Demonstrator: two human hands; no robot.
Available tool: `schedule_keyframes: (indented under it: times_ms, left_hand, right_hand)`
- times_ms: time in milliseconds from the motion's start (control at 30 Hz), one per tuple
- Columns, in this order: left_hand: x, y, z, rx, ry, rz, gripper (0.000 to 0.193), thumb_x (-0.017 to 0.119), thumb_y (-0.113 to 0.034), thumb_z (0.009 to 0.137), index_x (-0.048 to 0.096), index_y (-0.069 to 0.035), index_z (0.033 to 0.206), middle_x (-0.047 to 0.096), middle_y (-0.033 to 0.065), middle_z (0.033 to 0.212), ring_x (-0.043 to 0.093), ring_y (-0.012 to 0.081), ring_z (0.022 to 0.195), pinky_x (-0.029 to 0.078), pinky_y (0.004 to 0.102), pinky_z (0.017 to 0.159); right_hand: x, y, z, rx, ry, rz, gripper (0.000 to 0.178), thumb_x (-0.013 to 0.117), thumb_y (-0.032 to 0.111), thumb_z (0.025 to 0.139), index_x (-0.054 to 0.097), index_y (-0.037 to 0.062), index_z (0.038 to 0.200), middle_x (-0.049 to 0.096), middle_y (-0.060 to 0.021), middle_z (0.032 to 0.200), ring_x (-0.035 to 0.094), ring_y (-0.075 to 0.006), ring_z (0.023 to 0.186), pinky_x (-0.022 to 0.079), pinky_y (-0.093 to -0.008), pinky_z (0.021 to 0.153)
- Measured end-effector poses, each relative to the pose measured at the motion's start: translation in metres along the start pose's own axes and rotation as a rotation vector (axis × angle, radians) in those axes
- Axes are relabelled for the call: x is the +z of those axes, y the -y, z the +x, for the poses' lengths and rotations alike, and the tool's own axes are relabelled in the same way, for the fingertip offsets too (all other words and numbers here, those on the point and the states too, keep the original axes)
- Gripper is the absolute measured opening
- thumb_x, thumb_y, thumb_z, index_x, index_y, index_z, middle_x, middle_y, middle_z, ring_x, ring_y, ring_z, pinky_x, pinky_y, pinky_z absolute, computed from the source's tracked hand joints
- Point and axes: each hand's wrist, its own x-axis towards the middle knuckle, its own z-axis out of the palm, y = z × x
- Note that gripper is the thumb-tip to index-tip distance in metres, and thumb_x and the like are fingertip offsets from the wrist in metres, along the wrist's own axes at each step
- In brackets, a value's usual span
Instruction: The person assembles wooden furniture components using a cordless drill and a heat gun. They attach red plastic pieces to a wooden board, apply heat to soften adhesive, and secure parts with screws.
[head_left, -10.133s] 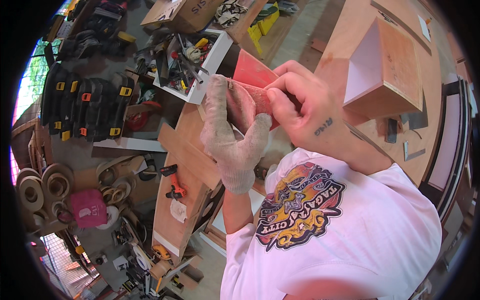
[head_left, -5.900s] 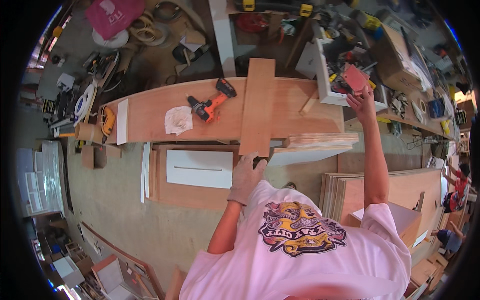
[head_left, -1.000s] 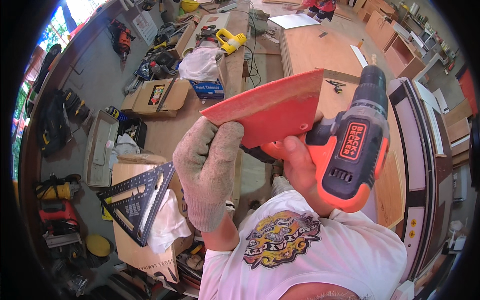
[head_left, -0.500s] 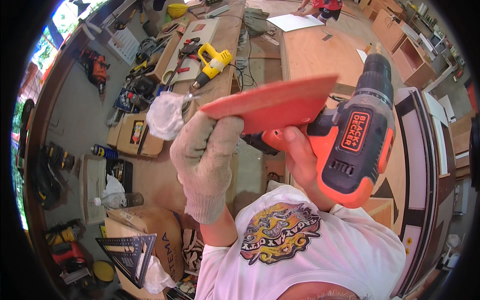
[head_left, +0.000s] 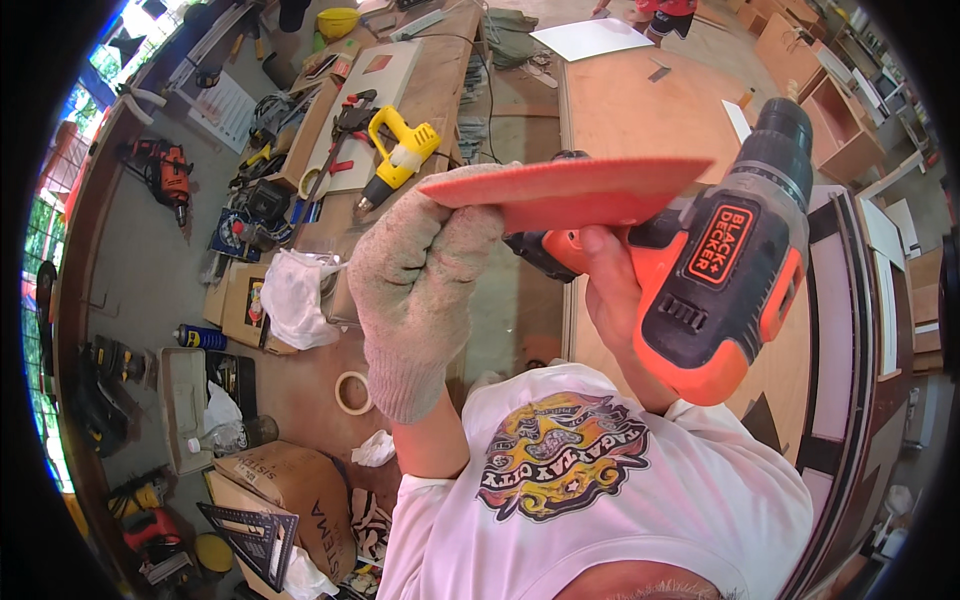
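Observation:
My left hand (head_left: pixel 415 285), in a knitted work glove, is closed on the near left end of a thin, flat red piece (head_left: pixel 590 195), perhaps a plastic spreader. The piece is seen nearly edge-on and stretches rightward toward the drill. In my bare right hand (head_left: pixel 612 285) is an orange and black cordless drill (head_left: pixel 725 270), its chuck and bit pointing up and away. Only the thumb and part of that hand show; the other fingers are hidden behind the drill. The red piece overlaps the drill's handle in view, and I cannot tell whether they touch.
A workbench on the left carries a yellow heat gun (head_left: pixel 400 155), a bundled white cloth (head_left: pixel 300 300) and a tape roll (head_left: pixel 353 393). A large plywood sheet (head_left: pixel 640 110) lies ahead on the right. Far off, another person (head_left: pixel 668 18) stands beside a white panel (head_left: pixel 590 40).
The red piece has tilted flatter and shifted slightly right along with both hands and the drill. The view has turned a little, bringing the tape roll into sight on the bench.

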Motion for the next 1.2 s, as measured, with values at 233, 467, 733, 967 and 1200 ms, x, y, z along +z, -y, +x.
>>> schedule_keyframes:
  times_ms: [233,467,733,967,1200]
  left_hand:
    - [0.028,-0.014,0.008,-0.101,-0.119,0.121,0.02,0.065,-0.004,0.093,0.073,0.002,0.11,0.062,-0.0036,0.082,0.051,0.0028,0.073,0.044,0.0185,0.068]
    - [0.063,0.004,0.003,-0.126,-0.231,-0.135,0.073,0.068,-0.005,0.089,0.029,0.007,0.149,0.069,0.0033,0.094,0.061,0.0093,0.095,0.052,0.026,0.085]
    - [0.06,0.007,-0.003,-0.385,0.277,-0.338,0.107,0.07,-0.01,0.087,-0.011,0.002,0.156,0.071,0.0177,0.112,0.068,0.0203,0.1,0.054,0.0349,0.093]
    - [0.035,0.034,0.012,-0.3,0.237,-0.929,0.072,0.063,-0.018,0.087,0.035,0.002,0.15,0.056,0.0285,0.133,0.066,0.033,0.106,0.056,0.0434,0.089]
    - [0.011,0.011,0.028,-0.179,0.236,-0.785,0.079,0.065,-0.037,0.079,0.044,0.008,0.14,0.061,0.0293,0.124,0.07,0.04,0.092,0.059,0.0451,0.073]
  right_hand:
    - [-0.017,-0.015,0.011,0.132,0.002,0.03,0.024,0.071,0.001,0.087,0.058,0.0041,0.107,0.066,-0.004,0.094,0.063,-0.0122,0.084,0.05,-0.0274,0.079]
    - [-0.024,-0.001,-0.001,0.101,0.018,0.008,0.022,0.07,0.0,0.087,0.059,0.0041,0.105,0.065,-0.0049,0.095,0.062,-0.012,0.085,0.05,-0.027,0.079]
    - [-0.012,-0.011,-0.007,0.034,0.023,0.035,0.02,0.068,-0.003,0.087,0.059,0.004,0.104,0.064,-0.0068,0.098,0.062,-0.0125,0.088,0.049,-0.0275,0.081]
    - [-0.018,-0.025,-0.025,0.035,0.189,0.062,0.023,0.067,0.001,0.089,0.053,0.0039,0.108,0.06,-0.0086,0.103,0.06,-0.0156,0.089,0.048,-0.0297,0.083]
    - [-0.063,-0.061,-0.047,0.183,0.046,0.063,0.027,0.064,-0.005,0.082,0.051,0.0054,0.104,0.056,-0.0059,0.093,0.058,-0.0143,0.081,0.05,-0.0286,0.076]
